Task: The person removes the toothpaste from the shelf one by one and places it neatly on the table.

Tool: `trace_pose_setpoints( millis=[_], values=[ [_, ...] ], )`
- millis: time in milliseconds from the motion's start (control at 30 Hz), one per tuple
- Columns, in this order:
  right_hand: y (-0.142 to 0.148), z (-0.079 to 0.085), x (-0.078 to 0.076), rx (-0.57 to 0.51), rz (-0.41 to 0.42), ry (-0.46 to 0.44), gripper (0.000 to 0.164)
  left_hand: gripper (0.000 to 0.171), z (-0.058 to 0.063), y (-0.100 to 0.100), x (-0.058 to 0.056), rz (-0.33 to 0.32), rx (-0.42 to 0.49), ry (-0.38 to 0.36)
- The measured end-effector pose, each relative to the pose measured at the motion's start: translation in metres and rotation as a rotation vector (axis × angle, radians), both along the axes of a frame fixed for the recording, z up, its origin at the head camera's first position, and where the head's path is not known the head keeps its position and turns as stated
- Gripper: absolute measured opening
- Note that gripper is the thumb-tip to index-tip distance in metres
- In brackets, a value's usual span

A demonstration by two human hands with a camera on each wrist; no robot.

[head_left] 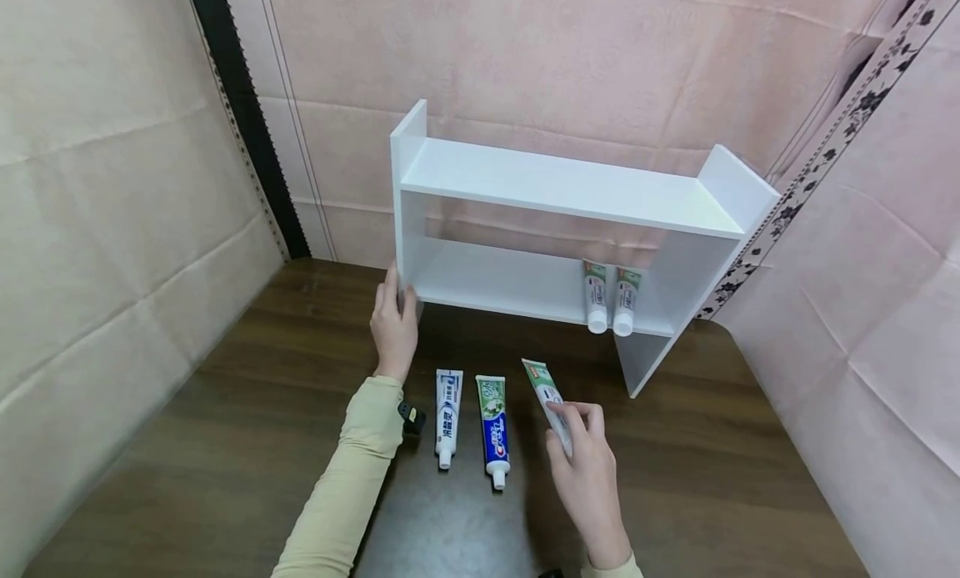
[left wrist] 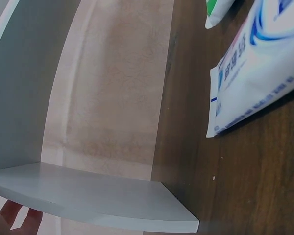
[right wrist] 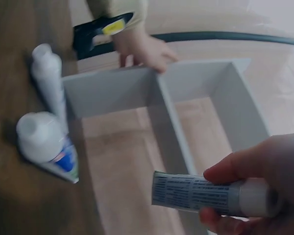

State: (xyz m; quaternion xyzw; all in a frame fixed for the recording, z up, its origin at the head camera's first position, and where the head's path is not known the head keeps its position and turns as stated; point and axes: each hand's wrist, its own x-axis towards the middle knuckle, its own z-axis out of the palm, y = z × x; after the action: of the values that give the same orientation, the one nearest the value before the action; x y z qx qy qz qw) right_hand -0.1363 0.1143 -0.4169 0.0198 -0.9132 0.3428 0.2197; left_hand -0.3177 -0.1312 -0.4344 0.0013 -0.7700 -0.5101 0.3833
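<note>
My right hand (head_left: 588, 482) pinches a green-and-white toothpaste tube (head_left: 542, 382) between thumb and fingers, above the table in front of the shelf. The right wrist view shows the printed back of this held tube (right wrist: 186, 191) and its white cap. My left hand (head_left: 395, 324) rests against the outer face of the left side panel of a white two-tier shelf (head_left: 517, 282). In the left wrist view, its fingers (left wrist: 32, 223) show just beyond that panel. Two similar green-and-white tubes, one left (head_left: 596, 299) and one right (head_left: 626, 303), lie on the lower tier's right end, caps forward.
Between my arms, a blue-and-white toothpaste tube (head_left: 447, 415) and a green-and-blue one (head_left: 493, 432) lie on the dark wooden table (head_left: 225, 453), caps towards me. The upper tier (head_left: 562, 182) bears nothing. Pale cloth walls (head_left: 562, 61) stand behind and at both sides.
</note>
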Motion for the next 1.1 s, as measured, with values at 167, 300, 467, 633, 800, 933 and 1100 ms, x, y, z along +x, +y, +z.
trace_pose_setpoints(
  millis=[167,300,467,633,800,933,1100],
  values=[
    [0.007,-0.021,-0.010,0.026,0.010,-0.120,0.029,0.047,-0.001,-0.001,-0.002,0.004,-0.008,0.012],
    [0.011,-0.037,-0.017,0.077,0.018,-0.208,0.030,0.048,-0.002,-0.002,-0.002,-0.003,-0.005,0.007],
    [0.011,-0.047,-0.021,0.111,0.047,-0.241,0.026,0.048,-0.001,-0.003,-0.001,0.005,-0.012,0.015],
    [0.011,-0.053,-0.023,0.125,0.058,-0.273,0.023,0.048,0.001,-0.002,0.000,-0.006,-0.017,0.023],
    [0.013,-0.058,-0.023,0.156,0.070,-0.298,0.025,0.049,0.000,-0.001,0.001,-0.008,-0.015,0.019],
    [0.014,-0.063,-0.022,0.213,0.076,-0.305,0.026,0.048,-0.004,-0.002,0.002,0.000,-0.011,0.010],
    [0.014,-0.062,-0.023,0.226,0.071,-0.295,0.027,0.049,-0.004,-0.002,-0.001,-0.001,-0.014,0.010]
  ],
)
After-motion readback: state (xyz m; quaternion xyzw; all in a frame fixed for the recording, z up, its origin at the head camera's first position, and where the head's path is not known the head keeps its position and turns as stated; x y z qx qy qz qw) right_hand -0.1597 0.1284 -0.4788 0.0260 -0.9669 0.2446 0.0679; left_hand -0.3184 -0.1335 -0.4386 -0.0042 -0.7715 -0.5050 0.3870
